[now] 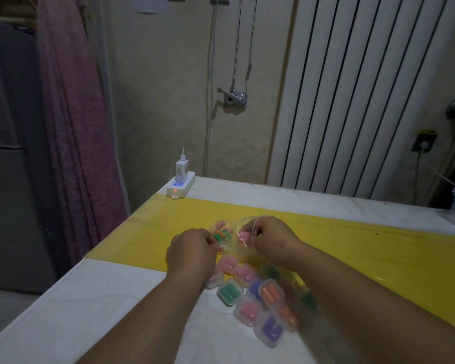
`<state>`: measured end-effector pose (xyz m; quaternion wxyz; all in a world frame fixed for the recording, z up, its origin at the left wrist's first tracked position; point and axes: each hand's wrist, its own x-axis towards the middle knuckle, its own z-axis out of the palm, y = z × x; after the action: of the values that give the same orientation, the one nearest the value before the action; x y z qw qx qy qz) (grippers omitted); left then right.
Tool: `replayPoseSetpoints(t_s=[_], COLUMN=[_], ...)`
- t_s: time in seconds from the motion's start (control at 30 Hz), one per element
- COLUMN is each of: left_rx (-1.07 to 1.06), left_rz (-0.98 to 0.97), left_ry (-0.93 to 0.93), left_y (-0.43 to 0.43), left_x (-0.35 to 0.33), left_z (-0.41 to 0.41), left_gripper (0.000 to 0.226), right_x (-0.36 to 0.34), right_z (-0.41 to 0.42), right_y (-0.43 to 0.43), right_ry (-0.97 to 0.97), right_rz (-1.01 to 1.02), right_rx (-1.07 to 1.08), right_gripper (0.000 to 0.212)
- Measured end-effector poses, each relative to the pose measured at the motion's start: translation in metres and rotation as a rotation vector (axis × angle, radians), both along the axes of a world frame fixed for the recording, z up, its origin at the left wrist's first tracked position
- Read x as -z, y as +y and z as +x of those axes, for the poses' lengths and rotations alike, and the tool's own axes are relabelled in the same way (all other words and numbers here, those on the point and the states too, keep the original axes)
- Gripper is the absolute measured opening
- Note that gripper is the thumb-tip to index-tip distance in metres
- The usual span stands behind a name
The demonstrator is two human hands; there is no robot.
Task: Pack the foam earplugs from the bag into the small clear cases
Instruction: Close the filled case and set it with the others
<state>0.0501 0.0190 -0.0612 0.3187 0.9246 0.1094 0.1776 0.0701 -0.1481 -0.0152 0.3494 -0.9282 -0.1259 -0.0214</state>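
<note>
On the yellow strip of the bench (378, 245), one clear bag (241, 245) of loose foam earplugs (221, 231) lies between my two hands. My left grip (192, 249) pinches the bag's near-left edge, and my right grip (268, 236) pinches its film on the right. Nearer me, the small clear cases (229, 291) lie clustered and touching. Three pink, two orange, two purple and one green count clearly; others are blurred. One power strip (180, 187) sits at the far corner.

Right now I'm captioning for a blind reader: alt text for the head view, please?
A person's left hand and right hand pinch a clear bag of coloured foam earplugs on a yellow-striped table. Filled small clear cases lie clustered between the forearms.
</note>
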Motion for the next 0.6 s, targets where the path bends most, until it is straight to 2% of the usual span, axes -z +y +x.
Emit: replayPoseSetpoints(t_s=[0.07, 0.2, 0.27, 0.37, 0.43, 0.5, 0.6], left_rx=[-0.009, -0.029, -0.03, -0.011, -0.003, -0.034, 0.017], left_rz=[-0.006, -0.012, -0.019, -0.081, -0.106, -0.063, -0.065], left_ry=[0.006, 0.021, 0.03, 0.037, 0.035, -0.029, -0.217], left_y=[0.0, -0.001, -0.002, -0.004, -0.005, -0.007, -0.021], left_x=[-0.001, -0.001, -0.003, -0.009, -0.014, -0.023, -0.038], left_z=[-0.001, -0.002, -0.004, -0.009, -0.014, -0.02, -0.035], left_gripper=[0.011, 0.025, 0.022, 0.005, 0.026, 0.041, 0.035], right_x=[-0.006, -0.01, -0.008, -0.003, -0.001, -0.002, -0.003], right_z=[-0.008, -0.023, -0.032, -0.049, -0.059, -0.068, -0.081], right_y=[-0.008, -0.029, -0.04, -0.054, -0.063, -0.071, -0.074], right_ry=[0.009, -0.021, 0.014, 0.066, 0.059, 0.046, 0.045], right_rz=[0.086, 0.129, 0.232, 0.417, 0.498, 0.565, 0.646], right_rx=[0.029, 0.123, 0.194, 0.261, 0.282, 0.284, 0.242], right_gripper=[0.009, 0.011, 0.009, 0.008, 0.008, 0.008, 0.009])
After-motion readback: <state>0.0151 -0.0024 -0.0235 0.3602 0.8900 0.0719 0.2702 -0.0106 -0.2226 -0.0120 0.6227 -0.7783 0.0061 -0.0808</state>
